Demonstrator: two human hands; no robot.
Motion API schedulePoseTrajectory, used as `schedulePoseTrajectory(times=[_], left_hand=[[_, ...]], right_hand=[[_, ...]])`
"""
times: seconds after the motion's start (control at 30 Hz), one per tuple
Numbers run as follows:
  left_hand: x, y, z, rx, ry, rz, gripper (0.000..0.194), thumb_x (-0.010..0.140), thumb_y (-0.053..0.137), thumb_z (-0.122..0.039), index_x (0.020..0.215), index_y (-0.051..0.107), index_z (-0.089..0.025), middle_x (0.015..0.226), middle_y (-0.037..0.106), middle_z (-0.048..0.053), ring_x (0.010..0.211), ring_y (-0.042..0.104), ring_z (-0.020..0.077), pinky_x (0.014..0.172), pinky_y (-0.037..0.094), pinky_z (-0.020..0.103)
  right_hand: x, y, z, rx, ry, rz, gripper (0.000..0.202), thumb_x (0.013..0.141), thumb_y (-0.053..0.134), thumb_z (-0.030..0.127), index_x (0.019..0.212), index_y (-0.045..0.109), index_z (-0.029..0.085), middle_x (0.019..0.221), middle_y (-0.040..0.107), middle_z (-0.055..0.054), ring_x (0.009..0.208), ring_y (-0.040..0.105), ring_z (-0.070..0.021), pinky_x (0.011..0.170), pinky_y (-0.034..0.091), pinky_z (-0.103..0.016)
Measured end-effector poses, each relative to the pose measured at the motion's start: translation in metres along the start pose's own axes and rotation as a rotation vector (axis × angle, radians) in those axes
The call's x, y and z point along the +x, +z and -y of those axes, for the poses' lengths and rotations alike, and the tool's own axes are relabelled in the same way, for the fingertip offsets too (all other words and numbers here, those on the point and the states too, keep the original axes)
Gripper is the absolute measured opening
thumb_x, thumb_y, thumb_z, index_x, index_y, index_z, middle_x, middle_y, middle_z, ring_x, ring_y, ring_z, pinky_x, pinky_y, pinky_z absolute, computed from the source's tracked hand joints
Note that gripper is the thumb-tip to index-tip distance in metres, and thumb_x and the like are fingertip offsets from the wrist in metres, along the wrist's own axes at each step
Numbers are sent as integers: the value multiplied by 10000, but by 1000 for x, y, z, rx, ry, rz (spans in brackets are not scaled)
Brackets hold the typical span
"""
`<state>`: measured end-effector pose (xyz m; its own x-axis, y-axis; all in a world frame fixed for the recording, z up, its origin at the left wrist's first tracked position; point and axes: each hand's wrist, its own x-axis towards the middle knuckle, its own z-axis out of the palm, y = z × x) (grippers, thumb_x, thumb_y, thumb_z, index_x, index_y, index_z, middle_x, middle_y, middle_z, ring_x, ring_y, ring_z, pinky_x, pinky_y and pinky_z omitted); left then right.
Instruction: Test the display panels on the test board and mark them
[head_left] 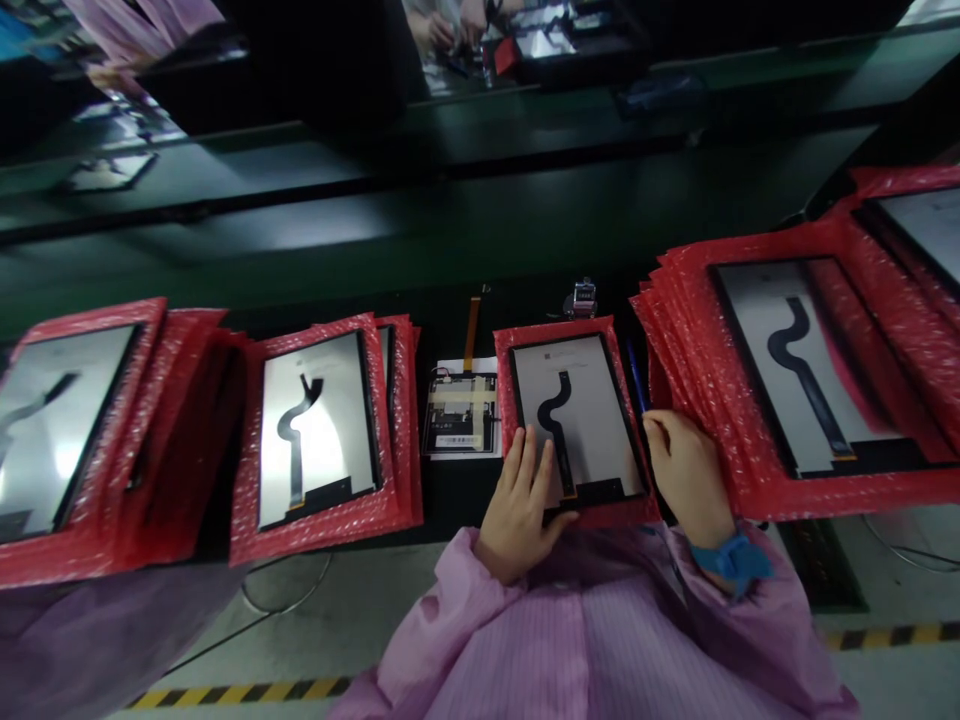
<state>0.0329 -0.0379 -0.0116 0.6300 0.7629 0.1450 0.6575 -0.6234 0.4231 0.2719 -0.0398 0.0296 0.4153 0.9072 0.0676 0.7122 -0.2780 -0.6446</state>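
Note:
An LCD panel (600,410) with a black curved flex cable (553,425) lies on a red bubble-wrap sleeve (506,385) in front of me. My left hand (519,508) rests on the panel's lower left part, its fingers stretched out beside the cable. Just right of the sleeve, my right hand (690,470) is closed around the lower end of a thin blue pen-like stick (637,375) that points away from me. A blue band (731,560) circles my right wrist. Left of the panel sits a small circuit assembly (461,415) with an orange ribbon cable (472,335).
Stacks of panels in red bubble wrap stand on the right (690,380) and left (401,420), with another stack (142,440) farther left. A small display device (584,297) sits behind the panel. Across the bench, other people's hands (442,30) are at work.

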Motion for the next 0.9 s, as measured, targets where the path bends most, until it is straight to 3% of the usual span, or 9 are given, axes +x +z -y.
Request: schedulePoseTrajectory(times=[0.1, 0.2, 0.3, 0.4, 0.5, 0.6, 0.7, 0.8, 0.9], left_hand=[[-1, 2, 1, 0, 4, -8, 1023, 905, 587, -600, 1617, 4, -154, 1670, 78, 256, 1548, 78, 412, 1179, 332, 621], [2, 2, 3, -10, 9, -13, 932, 955, 535, -545, 1617, -5, -172, 1673, 87, 245, 1553, 68, 391, 1181, 334, 611], [9, 1, 5, -28, 26, -18, 886, 976, 503, -521, 1617, 1, -170, 1669, 111, 250, 1556, 66, 385, 1185, 330, 608], [18, 2, 9, -37, 37, -26, 865, 979, 499, -512, 1617, 25, -172, 1665, 129, 252, 1557, 73, 383, 1189, 324, 605], [26, 4, 14, -34, 43, -46, 877, 966, 529, -515, 1615, 50, -170, 1660, 147, 254, 1557, 79, 387, 1192, 315, 611], [28, -1, 11, -44, 53, -100, 825, 960, 550, -505, 1595, 155, -158, 1645, 190, 259, 1555, 94, 395, 1189, 312, 621], [25, -12, -4, -151, 77, -172, 693, 965, 520, -543, 1502, 348, -140, 1543, 396, 254, 1497, 308, 382, 1158, 375, 590], [23, -19, -26, -301, 84, -178, 533, 994, 437, -560, 1308, 508, -135, 1209, 673, 180, 1136, 661, 274, 948, 559, 421], [25, -19, -42, -320, 42, -151, 429, 1047, 310, -497, 1064, 572, -158, 890, 724, 88, 774, 700, 197, 694, 553, 313]], right_hand=[[4, 3, 10, -361, -12, -61, 364, 980, 367, 210, 1233, 591, 76, 1152, 654, -224, 965, 683, -288, 749, 520, -385], [15, 4, 26, -596, 39, 97, 294, 993, 365, 170, 1144, 601, 79, 1090, 659, -201, 838, 716, -248, 637, 479, -320], [26, 0, 41, -702, 90, 229, 221, 985, 423, 188, 1083, 586, 76, 1060, 670, -203, 884, 729, -273, 637, 473, -305], [31, -7, 50, -672, 132, 256, 199, 949, 436, 155, 1055, 584, 74, 1060, 681, -218, 911, 724, -299, 646, 462, -319], [23, -16, 49, -492, 147, 161, 153, 888, 494, 169, 1003, 582, 118, 1008, 698, -175, 893, 708, -293, 664, 456, -327], [4, -23, 41, -141, 143, 90, 142, 800, 588, 215, 932, 553, 180, 833, 684, -68, 774, 683, -234, 659, 467, -310], [-21, -21, 36, 387, 126, 271, 144, 799, 607, 292, 886, 524, 212, 708, 619, 13, 595, 630, -157, 561, 477, -266], [-43, -9, 37, 686, 59, 408, 167, 854, 619, 370, 855, 563, 212, 695, 583, 26, 558, 593, -121, 501, 466, -229], [-55, 2, 41, 723, -19, 301, 206, 915, 591, 378, 799, 607, 209, 700, 577, 15, 603, 580, -112, 535, 476, -217]])
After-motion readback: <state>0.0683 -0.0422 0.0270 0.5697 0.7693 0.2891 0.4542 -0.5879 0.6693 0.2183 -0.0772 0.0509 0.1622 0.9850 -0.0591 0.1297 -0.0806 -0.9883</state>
